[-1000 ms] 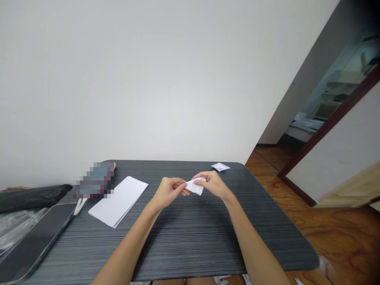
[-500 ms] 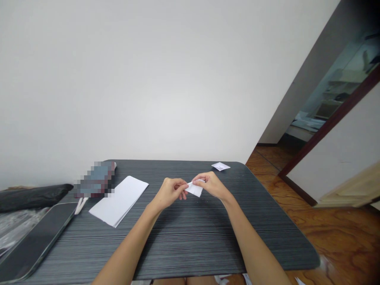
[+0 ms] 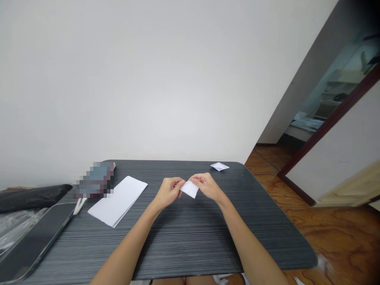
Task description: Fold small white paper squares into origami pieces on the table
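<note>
My left hand [image 3: 168, 192] and my right hand [image 3: 207, 185] meet over the middle of a dark striped table [image 3: 184, 237]. Both pinch a small folded piece of white paper [image 3: 189, 189] between fingertips and thumbs, just above the tabletop. The paper hangs down between the two hands with one corner pointing toward me. Both forearms reach in from the near edge.
A stack of white paper sheets [image 3: 118, 200] lies left of my hands. A small folded paper piece [image 3: 220, 166] sits at the table's far right corner. A blurred dark object [image 3: 93, 180], a phone [image 3: 32, 241] and a black bag [image 3: 29, 196] are at the left. Wooden floor [image 3: 332, 221] lies to the right.
Both hands drew slightly closer together and shifted a little left, and the small paper now hangs lower between them, more flattened than before.
</note>
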The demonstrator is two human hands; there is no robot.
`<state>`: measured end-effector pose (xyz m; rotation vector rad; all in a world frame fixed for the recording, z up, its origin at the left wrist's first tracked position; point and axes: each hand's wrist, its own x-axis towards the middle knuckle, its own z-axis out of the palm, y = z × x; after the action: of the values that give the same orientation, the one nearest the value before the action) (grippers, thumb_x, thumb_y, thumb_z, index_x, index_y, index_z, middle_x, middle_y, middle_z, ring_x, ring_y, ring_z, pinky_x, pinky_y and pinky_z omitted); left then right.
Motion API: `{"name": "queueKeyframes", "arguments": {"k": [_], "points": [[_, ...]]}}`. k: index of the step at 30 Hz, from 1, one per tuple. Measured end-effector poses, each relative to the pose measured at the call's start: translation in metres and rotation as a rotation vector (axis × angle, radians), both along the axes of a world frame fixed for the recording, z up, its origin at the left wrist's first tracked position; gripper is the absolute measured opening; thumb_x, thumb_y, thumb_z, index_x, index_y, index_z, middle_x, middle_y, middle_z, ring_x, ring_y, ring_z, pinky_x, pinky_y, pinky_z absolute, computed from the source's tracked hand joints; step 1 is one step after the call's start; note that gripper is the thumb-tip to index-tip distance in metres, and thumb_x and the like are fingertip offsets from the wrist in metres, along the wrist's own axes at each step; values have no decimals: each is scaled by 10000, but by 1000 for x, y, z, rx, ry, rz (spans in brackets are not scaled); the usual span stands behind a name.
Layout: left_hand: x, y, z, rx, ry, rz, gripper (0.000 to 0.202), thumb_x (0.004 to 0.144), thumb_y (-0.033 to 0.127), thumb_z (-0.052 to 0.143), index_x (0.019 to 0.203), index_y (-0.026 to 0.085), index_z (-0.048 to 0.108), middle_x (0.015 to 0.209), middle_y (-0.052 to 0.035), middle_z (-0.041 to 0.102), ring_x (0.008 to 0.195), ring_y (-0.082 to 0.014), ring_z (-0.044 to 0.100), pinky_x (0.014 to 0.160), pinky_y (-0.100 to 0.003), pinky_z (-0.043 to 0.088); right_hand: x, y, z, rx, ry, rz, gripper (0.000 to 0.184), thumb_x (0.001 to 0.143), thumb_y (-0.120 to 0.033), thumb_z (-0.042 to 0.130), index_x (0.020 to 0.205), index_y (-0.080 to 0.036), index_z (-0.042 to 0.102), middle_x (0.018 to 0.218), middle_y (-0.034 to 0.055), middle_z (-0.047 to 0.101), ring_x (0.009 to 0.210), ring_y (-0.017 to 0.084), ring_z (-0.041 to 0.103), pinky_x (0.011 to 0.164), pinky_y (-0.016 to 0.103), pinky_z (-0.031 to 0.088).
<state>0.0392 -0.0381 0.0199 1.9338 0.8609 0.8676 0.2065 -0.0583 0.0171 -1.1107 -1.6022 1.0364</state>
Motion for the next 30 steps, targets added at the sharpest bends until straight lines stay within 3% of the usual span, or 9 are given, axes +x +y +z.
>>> {"name": "queueKeyframes", "arguments": {"k": [2, 4, 6, 8, 10, 12, 15, 22, 30], "points": [[-7, 8, 2, -94, -54, -7, 316, 787, 344, 411, 623, 118, 558, 363, 57, 395, 324, -36, 322, 353, -155, 252, 5, 3, -3, -35, 71, -37, 255, 710, -347, 519, 687, -112, 617, 527, 15, 568, 452, 97, 485, 420, 208, 363], [-14, 15, 3, -177, -162, 66, 299, 785, 369, 418, 761, 111, 566, 356, 82, 349, 274, -25, 278, 312, -150, 212, 12, 7, -6, -72, 173, -120, 284, 695, -387, 525, 704, -115, 606, 479, 4, 547, 380, 97, 467, 358, 210, 353], [-17, 18, 5, -218, -277, 113, 317, 772, 385, 447, 853, 101, 560, 382, 80, 371, 266, -33, 342, 295, -146, 220, 15, 10, -8, -95, 257, -177, 300, 679, -403, 544, 739, -114, 601, 463, -2, 543, 333, 86, 444, 313, 199, 327], [-14, 17, 7, -223, -367, 56, 372, 758, 382, 473, 964, 81, 547, 547, -3, 544, 473, -114, 557, 361, -166, 364, 13, 11, -10, -130, 304, -152, 316, 672, -415, 555, 749, -112, 595, 453, -10, 532, 306, 70, 416, 283, 183, 298], [-9, 12, 7, -224, -372, -25, 390, 758, 372, 475, 1013, 89, 557, 827, -85, 631, 736, -174, 603, 569, -246, 489, 7, 11, -12, -159, 347, -101, 318, 665, -421, 566, 745, -114, 587, 467, -15, 526, 309, 57, 398, 270, 172, 287], [-4, 8, 7, -211, -332, -29, 349, 751, 354, 491, 964, 101, 602, 910, -87, 641, 798, -182, 597, 719, -295, 483, 0, 10, -13, -173, 387, -64, 311, 658, -418, 578, 751, -121, 575, 490, -18, 522, 323, 48, 387, 268, 164, 283], [-2, 4, 8, -141, -313, 18, 282, 734, 319, 519, 869, 108, 650, 883, -70, 661, 827, -192, 596, 795, -297, 453, -6, 9, -14, -182, 414, -36, 307, 665, -415, 577, 801, -142, 544, 523, -27, 518, 336, 38, 368, 275, 153, 268], [1, 0, 10, -85, -398, 153, 197, 698, 278, 564, 754, 116, 661, 802, -64, 674, 770, -187, 611, 756, -292, 475, -10, 8, -14, -166, 362, -16, 292, 671, -429, 577, 765, -160, 511, 599, -32, 484, 407, 39, 387, 327, 153, 287], [6, 2, -3, -132, -492, 278, 165, 638, 271, 623, 701, 118, 621, 699, -37, 651, 660, -163, 614, 690, -290, 509, -13, 10, -21, -166, 337, -35, 281, 680, -414, 579, 750, -149, 516, 563, -29, 482, 433, 52, 403, 396, 177, 298]]}}
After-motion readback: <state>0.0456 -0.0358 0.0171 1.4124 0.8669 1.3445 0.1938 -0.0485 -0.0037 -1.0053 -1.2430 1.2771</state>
